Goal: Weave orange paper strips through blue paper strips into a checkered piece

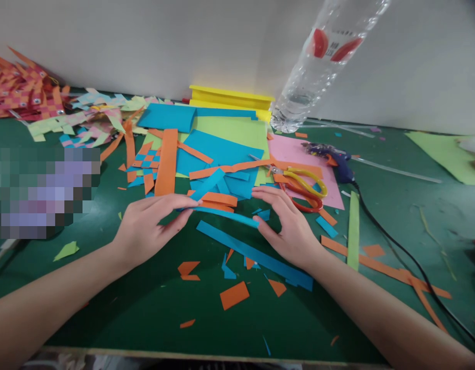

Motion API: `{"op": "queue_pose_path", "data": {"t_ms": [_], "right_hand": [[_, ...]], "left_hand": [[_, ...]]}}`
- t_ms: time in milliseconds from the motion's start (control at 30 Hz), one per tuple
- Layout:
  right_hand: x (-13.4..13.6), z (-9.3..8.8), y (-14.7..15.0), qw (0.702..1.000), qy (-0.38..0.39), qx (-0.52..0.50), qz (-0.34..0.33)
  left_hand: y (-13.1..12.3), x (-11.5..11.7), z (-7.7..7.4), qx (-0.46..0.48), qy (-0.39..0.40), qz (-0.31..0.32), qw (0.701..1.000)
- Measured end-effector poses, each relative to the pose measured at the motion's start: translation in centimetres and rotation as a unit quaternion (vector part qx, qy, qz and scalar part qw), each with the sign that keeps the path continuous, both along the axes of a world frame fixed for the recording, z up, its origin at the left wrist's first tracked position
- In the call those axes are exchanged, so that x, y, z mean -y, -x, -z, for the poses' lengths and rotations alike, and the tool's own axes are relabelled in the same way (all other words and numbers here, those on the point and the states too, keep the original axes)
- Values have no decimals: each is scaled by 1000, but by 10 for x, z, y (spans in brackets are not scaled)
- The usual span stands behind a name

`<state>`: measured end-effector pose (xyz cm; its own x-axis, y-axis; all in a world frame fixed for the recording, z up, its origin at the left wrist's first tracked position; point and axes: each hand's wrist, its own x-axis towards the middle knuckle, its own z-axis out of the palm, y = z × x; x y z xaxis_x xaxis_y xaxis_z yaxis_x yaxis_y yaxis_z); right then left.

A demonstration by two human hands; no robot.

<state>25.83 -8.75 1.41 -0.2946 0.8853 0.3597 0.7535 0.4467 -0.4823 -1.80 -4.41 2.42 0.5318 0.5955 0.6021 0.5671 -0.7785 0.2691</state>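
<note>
My left hand (pixel 154 226) is closed, with thumb and fingertips pinching a folded blue paper strip (pixel 230 215). One arm of the strip slants up and away, while the other stretches right. My right hand (pixel 286 223) is open, its thumb at the strip's right end and its fingers apart from the thumb. Behind the strip lie short orange paper strips (pixel 218 200). A longer blue strip (pixel 256 252) rests on the table just below the hands. Scissors (pixel 303 185) with yellow and red handles lie beyond my right hand.
A clear plastic bottle (pixel 310 77) stands at the back. To the right are a glue gun (pixel 340 162) and its black cord. Woven paper pieces (pixel 25 87) are heaped at the far left. Coloured paper scraps (pixel 234 295) litter the green table (pixel 137 318).
</note>
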Motion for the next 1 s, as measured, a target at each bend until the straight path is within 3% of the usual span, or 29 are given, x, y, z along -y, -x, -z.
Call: {"op": "queue_pose_path", "data": {"t_ms": [1000], "right_hand": [[0,2,-1,1000,19,0,-1]], "left_hand": [[1,-1,-1,25,32,60,997]]}}
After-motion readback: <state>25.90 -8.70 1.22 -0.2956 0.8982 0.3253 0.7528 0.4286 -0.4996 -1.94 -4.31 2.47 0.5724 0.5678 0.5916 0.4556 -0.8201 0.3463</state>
